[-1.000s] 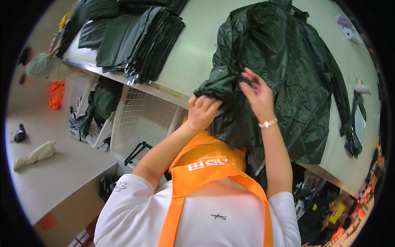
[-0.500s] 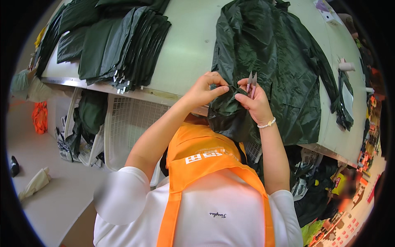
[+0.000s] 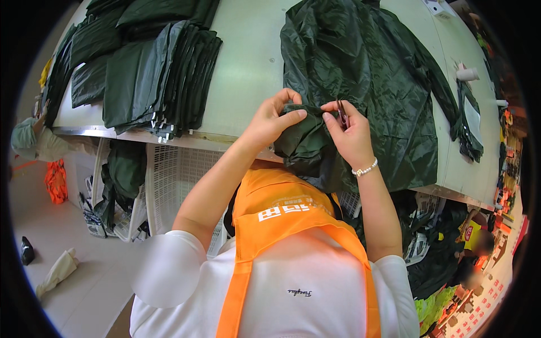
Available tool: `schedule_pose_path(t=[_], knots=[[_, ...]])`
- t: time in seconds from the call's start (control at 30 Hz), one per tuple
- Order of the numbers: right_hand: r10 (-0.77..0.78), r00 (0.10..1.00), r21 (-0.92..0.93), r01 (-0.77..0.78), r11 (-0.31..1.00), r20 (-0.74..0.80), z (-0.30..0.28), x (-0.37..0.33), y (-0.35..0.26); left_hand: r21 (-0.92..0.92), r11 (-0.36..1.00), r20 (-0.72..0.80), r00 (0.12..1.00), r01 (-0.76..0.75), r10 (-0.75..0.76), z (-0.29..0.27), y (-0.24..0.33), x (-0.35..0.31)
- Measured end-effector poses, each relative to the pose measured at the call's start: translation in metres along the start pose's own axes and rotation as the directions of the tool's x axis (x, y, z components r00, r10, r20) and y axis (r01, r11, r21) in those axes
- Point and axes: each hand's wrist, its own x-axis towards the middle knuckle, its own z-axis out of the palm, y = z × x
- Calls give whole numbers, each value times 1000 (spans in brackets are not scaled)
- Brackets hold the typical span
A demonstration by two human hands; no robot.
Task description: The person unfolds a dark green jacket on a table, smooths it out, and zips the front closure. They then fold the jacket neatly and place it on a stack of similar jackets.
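Fingers of left hand (image 3: 270, 121) pinch jacket (image 3: 360, 84) fold; right hand (image 3: 349, 135) clamps snips (image 3: 341, 111) on table (image 3: 248, 67)

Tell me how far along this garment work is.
Done, it seems: a stack of folded dark green garments lies at the table's left. In hand: the left hand pinches a fold of the spread dark green jacket, while the right hand holds small snips against it. Left: this jacket is unfolded.

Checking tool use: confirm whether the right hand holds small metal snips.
Yes, the right hand pinches small metal snips against the dark green raincoat.
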Motion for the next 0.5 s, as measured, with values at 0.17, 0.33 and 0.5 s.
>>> schedule_pose_path(t=[0.17,0.33,0.5], knots=[[78,993,101,-87,991,93,0,5,9,204,973,29,994,-111,108,0,18,-1],[82,991,151,-97,984,104,-7,5,0,39,997,87,994,-70,67,3,34,-6],[-273,961,-128,276,953,37,-5,1,-26,97,994,-4,999,53,-53,1,38,-4]])
